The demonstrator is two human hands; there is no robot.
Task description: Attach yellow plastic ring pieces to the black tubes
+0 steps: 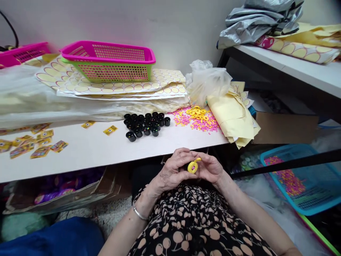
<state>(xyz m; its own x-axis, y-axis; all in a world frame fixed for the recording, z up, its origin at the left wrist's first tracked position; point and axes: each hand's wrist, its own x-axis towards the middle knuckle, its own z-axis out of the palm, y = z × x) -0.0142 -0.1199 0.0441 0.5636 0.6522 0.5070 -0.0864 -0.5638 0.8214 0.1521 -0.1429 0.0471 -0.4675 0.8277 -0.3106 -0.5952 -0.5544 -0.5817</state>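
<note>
Just past the table's front edge, above the lap, both hands meet around a yellow plastic ring piece (192, 167) with a pink centre and a small tab at its top. My left hand (177, 170) is closed, its thumb and fingers gripping the ring from the left. From the right, my right hand (210, 169) has its curled fingers at the tab; some fingertips are hidden behind the piece. Beyond the hands, several small black cups (146, 131) stand in a cluster, some with coloured bits inside. Similar yellow rings (197, 113) lie on scattered pink and yellow bits (204, 124).
Printed cards (39, 144) lie at the table's left. Stacked pink and green baskets (114, 71) rest on printed sheets (170, 85) at the back. A plastic bag (209, 81) and folded yellow paper (231, 113) sit right. A blue basket (319, 202) stands low at right.
</note>
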